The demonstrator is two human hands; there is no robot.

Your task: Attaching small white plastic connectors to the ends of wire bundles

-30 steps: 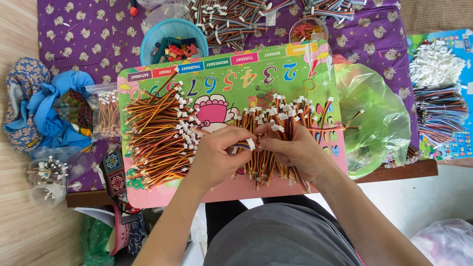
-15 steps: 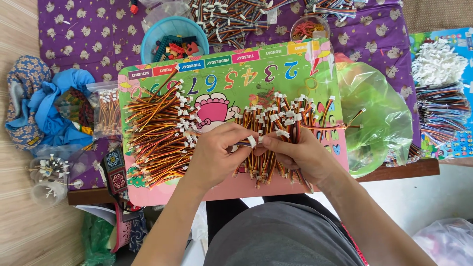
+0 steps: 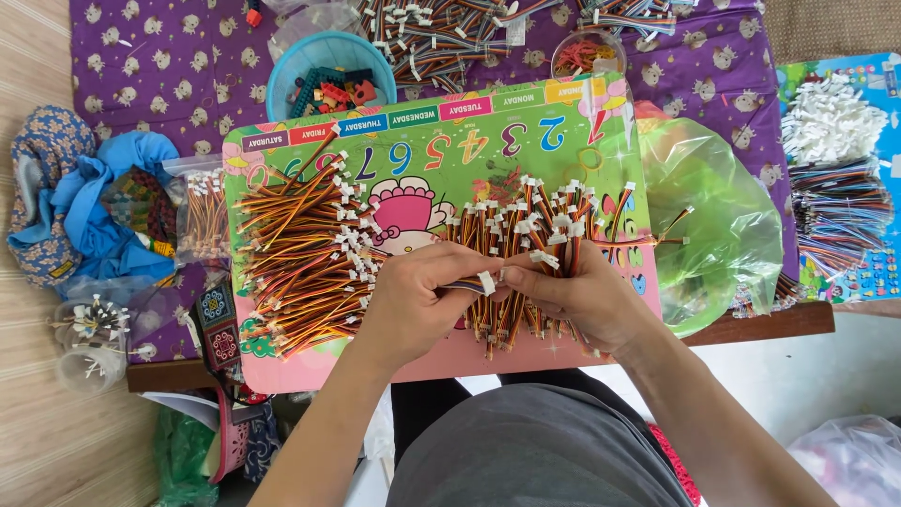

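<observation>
While both hands, left [image 3: 408, 305] and right [image 3: 572, 296], pinch one white-plugged wire [image 3: 474, 283], fingers hide most of it.

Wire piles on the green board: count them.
2: one loose wire pile left of the left hand, one row under the right hand. More may be hidden.

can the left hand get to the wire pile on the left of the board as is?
Probably yes. The wire pile lies right beside the left hand with nothing between them, but that hand pinches a small white-plug cable together with the right hand.
</observation>
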